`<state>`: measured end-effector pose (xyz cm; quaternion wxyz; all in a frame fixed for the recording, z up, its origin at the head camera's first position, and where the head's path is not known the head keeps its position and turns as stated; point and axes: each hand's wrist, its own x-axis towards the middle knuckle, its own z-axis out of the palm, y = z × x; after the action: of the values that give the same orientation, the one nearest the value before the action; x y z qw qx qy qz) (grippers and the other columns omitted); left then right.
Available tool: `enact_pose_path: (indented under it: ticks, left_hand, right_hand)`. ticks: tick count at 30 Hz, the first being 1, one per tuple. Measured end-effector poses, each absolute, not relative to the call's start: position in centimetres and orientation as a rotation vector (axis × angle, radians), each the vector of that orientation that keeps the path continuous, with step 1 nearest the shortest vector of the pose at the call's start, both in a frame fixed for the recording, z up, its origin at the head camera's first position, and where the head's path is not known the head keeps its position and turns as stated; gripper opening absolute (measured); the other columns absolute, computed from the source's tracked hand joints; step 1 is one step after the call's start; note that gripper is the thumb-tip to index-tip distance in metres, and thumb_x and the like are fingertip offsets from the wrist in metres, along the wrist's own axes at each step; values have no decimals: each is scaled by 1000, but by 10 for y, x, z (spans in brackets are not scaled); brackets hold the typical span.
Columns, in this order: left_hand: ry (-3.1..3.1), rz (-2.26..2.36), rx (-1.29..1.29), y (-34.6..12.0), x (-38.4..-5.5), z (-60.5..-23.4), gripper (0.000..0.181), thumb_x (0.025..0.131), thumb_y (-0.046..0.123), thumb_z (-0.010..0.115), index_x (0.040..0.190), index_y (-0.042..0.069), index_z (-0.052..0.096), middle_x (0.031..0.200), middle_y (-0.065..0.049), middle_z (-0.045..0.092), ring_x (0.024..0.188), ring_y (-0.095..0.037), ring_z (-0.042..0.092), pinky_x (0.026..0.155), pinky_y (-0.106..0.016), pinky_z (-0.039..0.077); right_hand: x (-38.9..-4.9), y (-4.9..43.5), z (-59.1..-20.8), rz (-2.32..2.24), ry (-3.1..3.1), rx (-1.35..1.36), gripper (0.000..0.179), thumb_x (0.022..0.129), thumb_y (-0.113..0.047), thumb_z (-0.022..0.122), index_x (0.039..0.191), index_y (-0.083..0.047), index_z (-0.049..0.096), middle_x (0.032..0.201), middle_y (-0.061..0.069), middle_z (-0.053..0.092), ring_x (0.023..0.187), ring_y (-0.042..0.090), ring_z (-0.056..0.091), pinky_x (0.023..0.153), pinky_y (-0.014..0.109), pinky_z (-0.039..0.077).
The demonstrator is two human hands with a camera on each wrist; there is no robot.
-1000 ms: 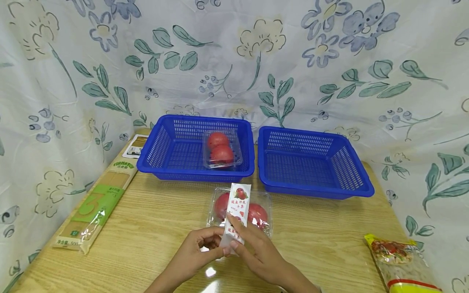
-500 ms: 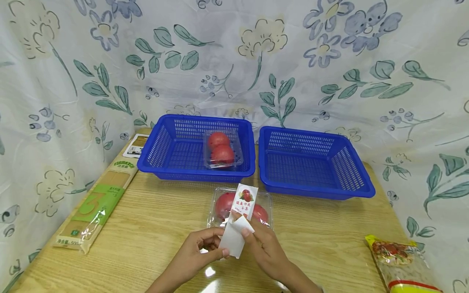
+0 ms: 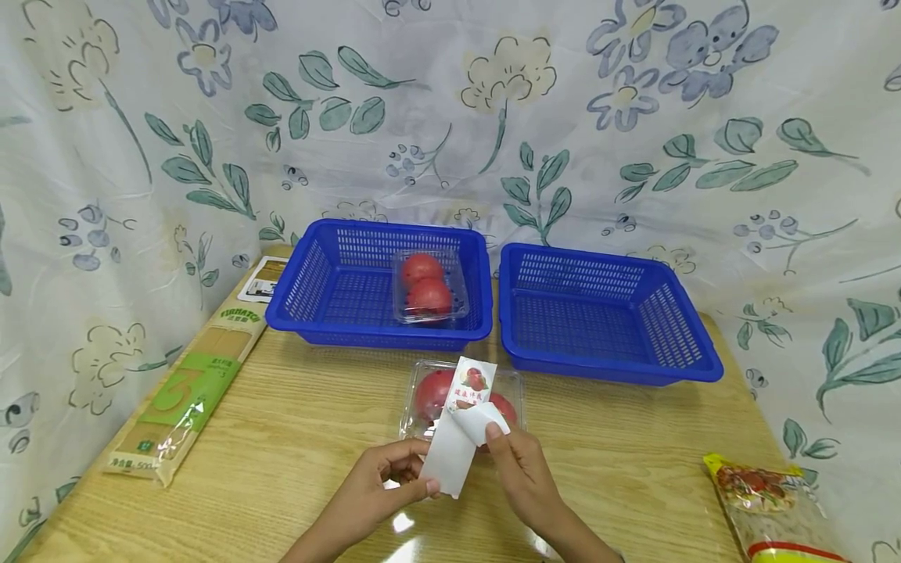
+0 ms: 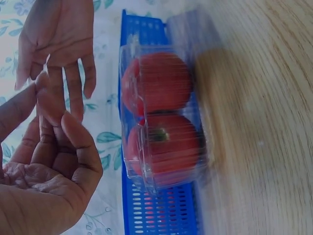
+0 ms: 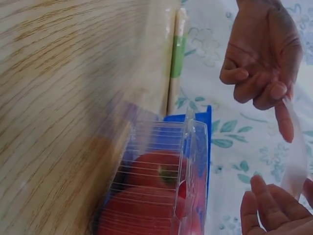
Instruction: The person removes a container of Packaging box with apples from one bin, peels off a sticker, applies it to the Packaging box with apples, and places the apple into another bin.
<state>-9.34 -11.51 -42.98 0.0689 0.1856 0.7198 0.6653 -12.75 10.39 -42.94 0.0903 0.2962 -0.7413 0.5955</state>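
At the near side of the wooden table point(image 3: 310, 438), seen from the head, a paper label strip point(image 3: 449, 457) is held up above a clear plastic box point(image 3: 512, 383) of red fruit point(image 3: 432, 393). Its long axis runs away from the person, the far end leaning a little right. That end shows printed fruit; the near part is blank white, and a white flap curls over toward the right. The left hand point(image 3: 390, 481) pinches the near end by its lower left edge, thumb uppermost; the right hand point(image 3: 522, 473) pinches the flap between thumb and finger. Bare wood lies to either side of the hands, out to a long noodle packet point(image 3: 183, 387) on the left and a yellow-topped bag point(image 3: 770, 500) on the right. Beyond the box, two blue baskets point(image 3: 380, 338) stand near the flowered cloth point(image 3: 422, 117), the left one holding another box of fruit.

From the left wrist, the fingers of both hands come close together beside the box; the strip barely shows, so I cannot tell the grip here.

From the right wrist, the strip hangs pale and bowed between the hands, its upper end at the left hand's fingers.
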Motion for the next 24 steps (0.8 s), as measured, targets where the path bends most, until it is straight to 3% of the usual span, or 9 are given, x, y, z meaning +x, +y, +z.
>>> enact_pose_path:
  ticks: [6, 13, 19, 24]
  left_hand:
    - [2186, 1931, 522, -114, -97, -427, 25, 98, 14, 60, 119, 0, 66, 95, -10, 72, 86, -4, 63, 75, -25, 52]
    - [2137, 1997, 471, -117, -104, -424, 29, 106, 15, 44, 107, -5, 66, 88, -12, 67, 79, -8, 63, 75, -30, 55]
    - [2149, 2002, 348, -117, -105, -423, 34, 107, 20, 44, 110, -5, 68, 91, -9, 69, 79, -10, 64, 75, -30, 55]
    - [2082, 2071, 388, -116, -105, -425, 31, 105, 16, 48, 108, -7, 67, 109, -17, 71, 78, -9, 65, 75, -27, 55]
  right_hand:
    - [-127, 103, -431, 1815, -2169, 972, 33, 99, 12, 37, 101, 10, 70, 100, 24, 70, 95, 5, 64, 77, 31, 57]
    - [-122, 98, -438, 1828, -2199, 1031, 35, 99, 12, 38, 110, 6, 70, 111, 19, 71, 106, 9, 64, 86, 30, 55]
    - [-120, 94, -441, 1780, -2189, 1121, 39, 97, 13, 37, 121, 5, 66, 116, 18, 70, 107, 15, 67, 85, 33, 57]
    - [-120, 92, -441, 1688, -2154, 1189, 40, 95, 16, 38, 123, 6, 65, 124, 20, 66, 110, 20, 66, 85, 33, 57]
